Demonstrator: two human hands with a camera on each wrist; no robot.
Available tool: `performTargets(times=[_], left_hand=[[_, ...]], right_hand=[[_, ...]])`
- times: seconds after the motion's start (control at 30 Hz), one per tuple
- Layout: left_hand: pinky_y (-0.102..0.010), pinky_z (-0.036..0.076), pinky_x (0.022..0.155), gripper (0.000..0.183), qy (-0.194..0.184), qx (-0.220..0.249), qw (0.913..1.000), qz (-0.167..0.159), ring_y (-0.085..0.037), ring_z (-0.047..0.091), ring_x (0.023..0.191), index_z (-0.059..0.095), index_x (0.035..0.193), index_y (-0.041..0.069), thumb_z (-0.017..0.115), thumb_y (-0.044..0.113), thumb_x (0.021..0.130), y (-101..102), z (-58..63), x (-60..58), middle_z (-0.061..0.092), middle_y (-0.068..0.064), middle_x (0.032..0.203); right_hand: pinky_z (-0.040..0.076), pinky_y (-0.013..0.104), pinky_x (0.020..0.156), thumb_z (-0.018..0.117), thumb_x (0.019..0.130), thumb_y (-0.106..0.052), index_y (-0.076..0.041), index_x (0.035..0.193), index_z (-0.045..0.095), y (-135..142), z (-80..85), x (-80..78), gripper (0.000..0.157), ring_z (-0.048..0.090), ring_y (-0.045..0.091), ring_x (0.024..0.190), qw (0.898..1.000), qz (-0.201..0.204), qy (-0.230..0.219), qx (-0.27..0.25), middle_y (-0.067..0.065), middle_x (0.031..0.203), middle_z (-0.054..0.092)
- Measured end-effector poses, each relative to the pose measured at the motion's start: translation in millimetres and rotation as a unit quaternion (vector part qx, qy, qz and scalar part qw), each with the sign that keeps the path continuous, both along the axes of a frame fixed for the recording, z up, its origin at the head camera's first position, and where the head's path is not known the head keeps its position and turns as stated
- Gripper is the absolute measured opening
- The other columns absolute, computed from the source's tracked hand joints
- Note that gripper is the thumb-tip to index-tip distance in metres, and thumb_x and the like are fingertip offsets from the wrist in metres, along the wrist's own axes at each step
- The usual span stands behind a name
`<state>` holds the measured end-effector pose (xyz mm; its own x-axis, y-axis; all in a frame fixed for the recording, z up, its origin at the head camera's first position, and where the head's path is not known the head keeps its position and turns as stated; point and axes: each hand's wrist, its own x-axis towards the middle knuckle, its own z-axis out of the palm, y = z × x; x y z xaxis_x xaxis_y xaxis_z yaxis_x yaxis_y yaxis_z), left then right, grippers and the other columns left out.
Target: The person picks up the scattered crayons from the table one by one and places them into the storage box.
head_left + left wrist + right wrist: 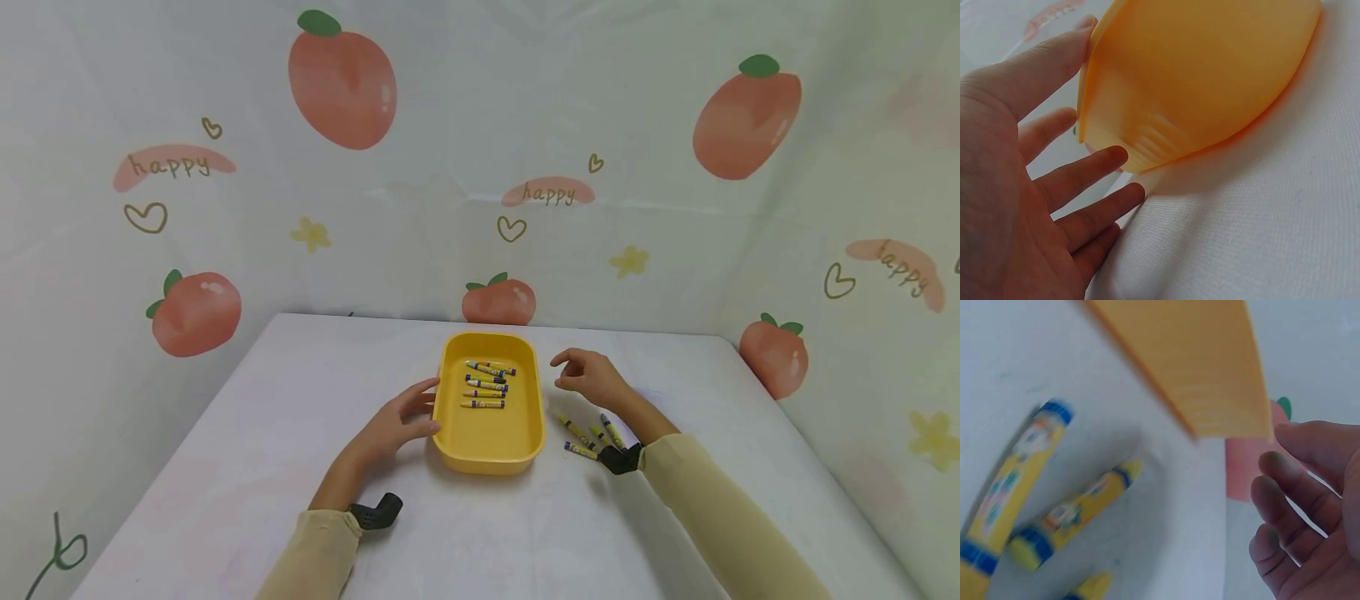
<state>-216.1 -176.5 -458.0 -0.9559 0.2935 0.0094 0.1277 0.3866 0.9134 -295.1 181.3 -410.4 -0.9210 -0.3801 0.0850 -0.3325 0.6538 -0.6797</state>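
"While watching the left hand (387, 431), see what?"

"Touches the left rim of the tray (487, 437) with fingers apart."

"And with the right hand (593, 380)?"

"Hovers right of it, beyond loose crayons (577, 432), with thumb apart."

A broad counter (247, 467) covered in white cloth with faint pinkish patches is carrying a yellow, rectangular plastic tray with rounded corners (487, 437), which is sitting near the middle. Just beside the tray, on the right, at least four slim crayons in yellow wrappers with blue bands (577, 432) are lying loosely grouped at differing angles directly on the cloth.
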Motion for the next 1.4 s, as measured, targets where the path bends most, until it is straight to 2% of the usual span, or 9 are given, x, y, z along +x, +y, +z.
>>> performTargets(times=[0.23, 0.53, 0.73, 0.87, 1.1, 1.23, 1.4], left_hand=[[-0.058, 0.032, 0.107, 0.073, 0.002, 0.002, 1.0, 0.001, -0.027, 0.05, 0.127, 0.037, 0.15, 0.026, 0.073, 0.029, 0.087, -1, 0.5, 0.5, 0.053, -0.008, 0.139], [-0.056, 0.033, 0.107, 0.073, -0.007, 0.012, 0.9999, -0.004, -0.028, 0.049, 0.128, 0.036, 0.15, 0.026, 0.073, 0.028, 0.087, -1, 1.1, 0.5, 0.052, -0.009, 0.141], [-0.056, 0.033, 0.107, 0.073, -0.011, 0.011, 0.9999, -0.001, -0.027, 0.049, 0.127, 0.037, 0.15, 0.027, 0.073, 0.03, 0.087, 0, 0.6, 0.3, 0.053, -0.008, 0.14], [-0.056, 0.033, 0.107, 0.072, -0.01, 0.014, 0.9999, -0.001, -0.028, 0.049, 0.128, 0.038, 0.15, 0.026, 0.073, 0.029, 0.087, 0, 0.2, 0.1, 0.053, -0.009, 0.14], [-0.055, 0.034, 0.107, 0.072, -0.011, 0.014, 0.9998, -0.002, -0.027, 0.048, 0.128, 0.037, 0.15, 0.027, 0.073, 0.029, 0.087, 0, 1.4, 0.3, 0.052, -0.009, 0.141], [-0.056, 0.033, 0.107, 0.073, -0.01, 0.01, 0.9999, -0.002, -0.027, 0.049, 0.127, 0.036, 0.15, 0.027, 0.072, 0.029, 0.087, 1, 1.7, 0.5, 0.053, -0.008, 0.14], [-0.057, 0.033, 0.107, 0.073, -0.009, 0.008, 0.9999, -0.003, -0.027, 0.049, 0.127, 0.037, 0.15, 0.027, 0.073, 0.03, 0.087, 1, 0.3, 0.0, 0.052, -0.008, 0.14]], right_hand=[[0.048, 0.032, 0.063, 0.073, 0.085, -0.007, -0.001, 0.12, 0.061, 11, -7.1, 7.2, 0.037, 0.054, 0.02, 0.069, 0.998, 0.028, -0.033, 0.04, 0.002, 0.078, 0.06], [0.05, 0.031, 0.065, 0.074, 0.083, -0.009, -0.008, 0.128, 0.057, 14, -18.8, 13.6, 0.047, 0.054, 0.019, 0.07, 0.992, 0.037, -0.079, 0.094, 0.001, 0.08, 0.059], [0.051, 0.032, 0.065, 0.079, 0.08, -0.014, -0.013, 0.135, 0.052, 16, -21.6, 17.0, 0.062, 0.056, 0.019, 0.071, 0.984, 0.038, -0.119, 0.13, 0.001, 0.082, 0.06], [0.051, 0.031, 0.064, 0.081, 0.079, -0.014, -0.014, 0.137, 0.05, 16, -23.1, 18.0, 0.066, 0.057, 0.018, 0.069, 0.98, 0.046, -0.125, 0.151, 0.0, 0.08, 0.061], [0.051, 0.031, 0.066, 0.08, 0.079, -0.01, -0.015, 0.136, 0.051, 11, -24.2, 19.0, 0.064, 0.055, 0.018, 0.07, 0.976, 0.043, -0.126, 0.171, 0.0, 0.08, 0.059], [0.051, 0.031, 0.065, 0.079, 0.079, -0.009, -0.015, 0.137, 0.05, 12, -24.6, 20.4, 0.064, 0.056, 0.018, 0.07, 0.978, 0.038, -0.126, 0.162, 0.001, 0.08, 0.059], [0.052, 0.033, 0.065, 0.074, 0.083, -0.006, -0.012, 0.137, 0.051, 15, -22.4, 21.9, 0.059, 0.056, 0.018, 0.071, 0.985, 0.043, -0.103, 0.132, 0.0, 0.083, 0.06]])
